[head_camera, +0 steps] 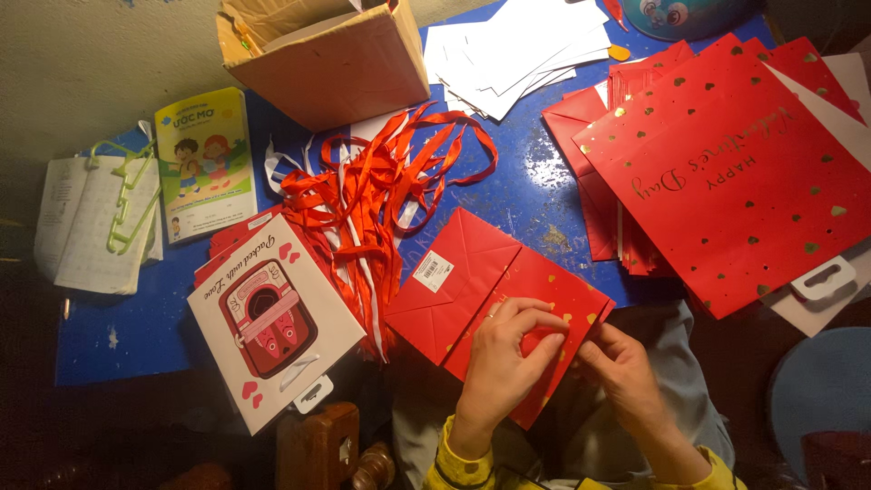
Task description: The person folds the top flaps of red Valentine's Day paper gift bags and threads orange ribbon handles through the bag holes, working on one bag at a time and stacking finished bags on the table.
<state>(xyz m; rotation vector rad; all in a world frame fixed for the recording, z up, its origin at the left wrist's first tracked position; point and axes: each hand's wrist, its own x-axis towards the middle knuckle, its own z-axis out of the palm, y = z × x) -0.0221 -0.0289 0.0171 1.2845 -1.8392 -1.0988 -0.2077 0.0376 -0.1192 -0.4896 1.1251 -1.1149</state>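
A flat red paper gift bag [472, 272] with gold heart spots lies at the near edge of the blue table [526, 181], its folded base with a white sticker turned toward the left. My left hand [504, 358] presses on the bag's near end, fingers curled over the edge. My right hand [621, 372] pinches the same edge from the right. A tangle of red and white ribbons [381, 195] lies just left of the bag.
A stack of large red gift bags [726, 163] fills the right side. White paper sheets [517, 50] and a cardboard box [327, 59] sit at the back. A white bag with a red picture [272, 318], a children's booklet [201, 163] and green hangers [122, 195] lie left.
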